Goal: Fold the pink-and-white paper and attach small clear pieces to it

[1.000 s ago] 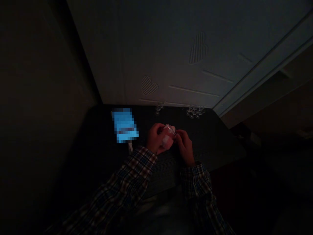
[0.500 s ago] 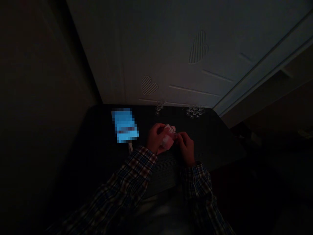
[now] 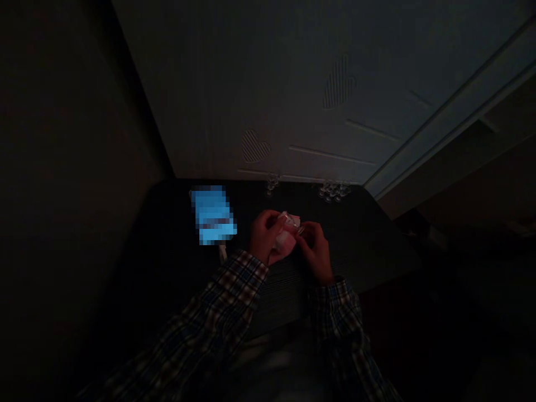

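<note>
The scene is very dark. My left hand (image 3: 263,235) is closed on a soft-looking pink packet (image 3: 286,243) with a whitish patch, just above the dark table. A clear, shiny piece (image 3: 288,219) lies across the packet's upper part, by the left fingertips. From the right, my right hand (image 3: 317,251) pinches at the packet's edge, where a small clear piece (image 3: 301,229) glints at its fingertips. Darkness and the fingers hide exactly what the right hand grips.
On the dark table (image 3: 360,245), a lit, blurred-out screen (image 3: 213,215) with a pale cable (image 3: 223,252) lies to the left. Several clear round pieces (image 3: 333,191) sit at the back right, with a smaller cluster (image 3: 272,183) left of them. Behind stands a heart-patterned panel (image 3: 293,84).
My right hand has moved slightly left and up, so its fingertips are closer against the pink packet. My left hand stays almost in place, still holding it.
</note>
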Demonstrator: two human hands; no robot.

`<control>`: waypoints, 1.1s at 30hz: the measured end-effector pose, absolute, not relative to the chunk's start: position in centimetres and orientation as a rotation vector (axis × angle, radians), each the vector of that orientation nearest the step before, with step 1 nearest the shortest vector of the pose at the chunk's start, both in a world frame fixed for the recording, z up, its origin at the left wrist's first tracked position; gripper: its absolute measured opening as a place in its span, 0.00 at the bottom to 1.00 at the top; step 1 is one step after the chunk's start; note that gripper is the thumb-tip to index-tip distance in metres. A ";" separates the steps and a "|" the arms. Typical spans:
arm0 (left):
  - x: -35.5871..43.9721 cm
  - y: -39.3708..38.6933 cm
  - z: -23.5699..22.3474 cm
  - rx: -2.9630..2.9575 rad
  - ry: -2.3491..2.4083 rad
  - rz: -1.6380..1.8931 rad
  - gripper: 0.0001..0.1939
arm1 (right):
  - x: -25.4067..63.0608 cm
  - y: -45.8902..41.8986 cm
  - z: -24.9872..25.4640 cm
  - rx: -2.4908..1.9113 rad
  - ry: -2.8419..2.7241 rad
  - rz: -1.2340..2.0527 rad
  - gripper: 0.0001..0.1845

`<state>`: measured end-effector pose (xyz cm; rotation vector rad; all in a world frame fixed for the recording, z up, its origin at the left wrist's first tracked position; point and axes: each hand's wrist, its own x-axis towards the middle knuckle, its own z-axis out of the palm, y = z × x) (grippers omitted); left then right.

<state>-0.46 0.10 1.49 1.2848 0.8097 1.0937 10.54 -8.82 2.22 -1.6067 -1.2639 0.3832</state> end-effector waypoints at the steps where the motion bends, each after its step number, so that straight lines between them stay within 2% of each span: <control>1: -0.5 0.0 1.6 1.279 0.802 1.087 0.12 | 10.6 -8.8 2.2 -1.609 -1.259 0.380 0.16; 7: -0.4 -0.1 1.8 1.272 0.772 1.070 0.12 | 10.8 -8.9 2.1 -1.626 -1.274 0.388 0.10; 14: -0.3 0.0 1.5 1.287 0.768 1.073 0.11 | 10.7 -8.9 2.3 -1.643 -1.259 0.365 0.12; 18: -0.3 0.0 1.5 1.279 0.783 1.091 0.12 | 10.5 -8.8 2.3 -1.600 -1.263 0.402 0.19; 27: -0.3 -0.2 1.8 1.223 0.742 1.052 0.12 | 10.7 -8.9 2.3 -1.649 -1.294 0.329 0.10; 33: -0.2 -0.3 1.8 1.226 0.728 1.054 0.12 | 10.9 -9.1 2.3 -1.687 -1.331 0.324 0.15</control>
